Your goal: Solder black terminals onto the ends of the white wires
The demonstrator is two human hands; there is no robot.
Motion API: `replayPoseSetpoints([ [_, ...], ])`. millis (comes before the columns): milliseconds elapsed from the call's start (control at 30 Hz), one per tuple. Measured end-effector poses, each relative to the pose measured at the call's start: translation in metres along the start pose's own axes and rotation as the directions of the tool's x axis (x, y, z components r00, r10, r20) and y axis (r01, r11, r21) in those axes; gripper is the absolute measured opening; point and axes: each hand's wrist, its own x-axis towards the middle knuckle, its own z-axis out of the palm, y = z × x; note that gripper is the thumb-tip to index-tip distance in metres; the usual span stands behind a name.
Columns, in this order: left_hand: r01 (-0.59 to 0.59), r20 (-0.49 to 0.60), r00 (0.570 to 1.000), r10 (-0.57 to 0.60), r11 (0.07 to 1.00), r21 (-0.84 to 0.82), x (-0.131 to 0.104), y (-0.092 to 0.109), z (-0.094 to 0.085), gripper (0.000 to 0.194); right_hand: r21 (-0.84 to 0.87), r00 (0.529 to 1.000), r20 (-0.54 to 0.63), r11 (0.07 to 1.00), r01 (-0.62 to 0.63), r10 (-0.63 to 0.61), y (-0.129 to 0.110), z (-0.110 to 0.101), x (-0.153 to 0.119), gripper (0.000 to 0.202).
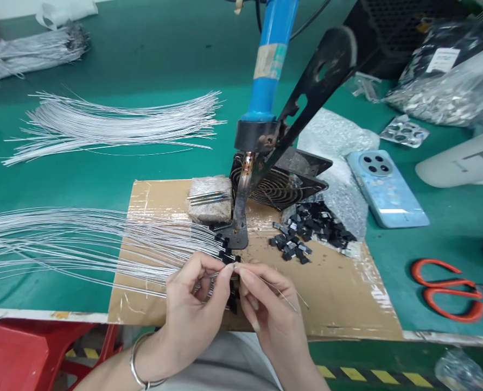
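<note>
My left hand and my right hand meet at the front of a cardboard sheet, fingertips pinched together. Thin wire ends stick out to the right from the fingers of my right hand. What the left fingertips pinch is too small to name. Long white wires fan out to the left, their right ends in small black connectors just behind my hands. A soldering iron with a blue handle points down above them. Loose black connectors lie in a pile to the right.
Behind the hands are a white block with metal rods, and a black fan. More white wires lie back left. At right are a blue phone, red-handled scissors and a plastic bag. A red stool stands below left.
</note>
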Motion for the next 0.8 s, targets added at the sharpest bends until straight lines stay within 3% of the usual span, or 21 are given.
replayPoseSetpoints([
  [100, 0.044, 0.009, 0.999, -0.044, 0.998, -0.042, 0.003, 0.002, 0.0, 0.016, -0.136, 0.996, 0.031, 0.986, 0.091, -0.087, -0.004, -0.008, 0.002, 0.016],
  [167, 0.067, 0.015, 0.998, -0.067, 0.996, -0.06, 0.006, 0.004, -0.001, 0.016, -0.354, 0.967, 0.029, 0.902, 0.245, -0.252, -0.014, -0.018, 0.007, 0.021],
  [233, 0.096, 0.022, 0.995, -0.095, 0.992, -0.082, 0.008, 0.007, -0.003, 0.014, -0.669, 0.867, 0.002, 0.644, 0.371, -0.498, -0.026, -0.03, 0.017, 0.017],
  [300, 0.115, 0.028, 0.993, -0.113, 0.987, -0.11, 0.009, 0.009, -0.004, 0.011, -0.889, 0.725, 0.143, 0.234, 0.393, -0.674, -0.038, -0.042, 0.028, 0.016],
  [333, 0.116, 0.027, 0.993, -0.114, 0.986, -0.117, 0.009, 0.009, -0.005, 0.01, -0.923, 0.69, 0.259, 0.038, 0.383, -0.676, -0.043, -0.048, 0.032, 0.015],
  [400, 0.1, 0.022, 0.995, -0.098, 0.988, -0.116, 0.01, 0.01, -0.006, 0.009, -0.892, 0.658, 0.434, -0.194, 0.407, -0.615, -0.047, -0.057, 0.04, 0.011],
  [467, 0.084, 0.023, 0.996, -0.082, 0.991, -0.102, 0.01, 0.01, -0.007, 0.01, -0.853, 0.637, 0.516, -0.274, 0.444, -0.573, -0.047, -0.061, 0.042, 0.009],
  [533, 0.081, 0.025, 0.997, -0.079, 0.993, -0.09, 0.009, 0.009, -0.007, 0.01, -0.836, 0.618, 0.542, -0.292, 0.464, -0.57, -0.046, -0.063, 0.042, 0.008],
  [800, 0.041, 0.017, 0.999, -0.04, 0.998, -0.047, 0.008, 0.004, -0.008, 0.011, -0.853, 0.606, 0.522, -0.348, 0.39, -0.6, -0.04, -0.06, 0.043, 0.018],
])
